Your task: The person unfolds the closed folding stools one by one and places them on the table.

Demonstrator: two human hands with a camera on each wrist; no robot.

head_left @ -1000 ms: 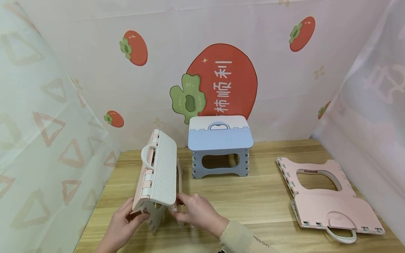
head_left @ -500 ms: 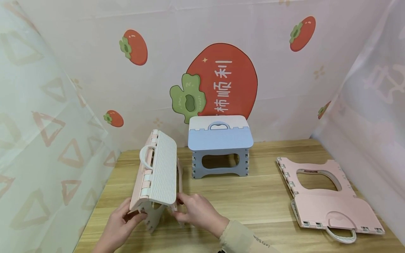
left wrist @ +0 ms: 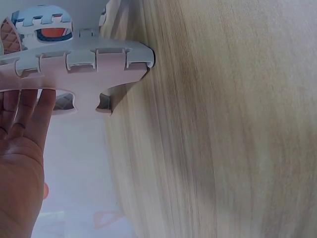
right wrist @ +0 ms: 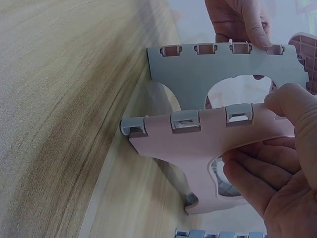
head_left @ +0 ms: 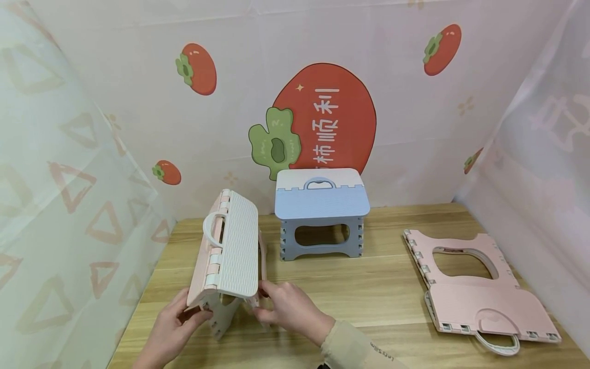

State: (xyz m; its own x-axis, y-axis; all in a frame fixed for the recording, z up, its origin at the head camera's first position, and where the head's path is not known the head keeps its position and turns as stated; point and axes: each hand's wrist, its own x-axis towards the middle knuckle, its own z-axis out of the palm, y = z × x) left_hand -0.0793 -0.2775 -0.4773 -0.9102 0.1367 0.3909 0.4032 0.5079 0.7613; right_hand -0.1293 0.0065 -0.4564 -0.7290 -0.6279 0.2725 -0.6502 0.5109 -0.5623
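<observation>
A pink and white folding stool (head_left: pixel 238 241) stands partly unfolded at the left of the table, its two seat halves sloping like a roof and its carry handle (head_left: pixel 212 229) sticking out at the ridge. My left hand (head_left: pixel 169 328) grips the near end of its left side, thumb on the white leg panel and fingers under the pink seat half. On the other side, my right hand (head_left: pixel 295 313) pinches the pink leg panel (right wrist: pixel 198 144) between thumb and fingers. In the right wrist view, both leg panels stand apart with their feet at the tabletop.
Behind, a blue and white folding stool (head_left: pixel 320 210) stands fully unfolded near the back wall. A pink folding stool (head_left: pixel 488 302) lies folded flat at the right. Printed cloth walls (head_left: pixel 92 205) close in the wooden table (head_left: pixel 350 292) on the left, back and right.
The stool's left seat half and white leg panel have shifted slightly left with my left hand, widening the stool a little. My right hand stays in place.
</observation>
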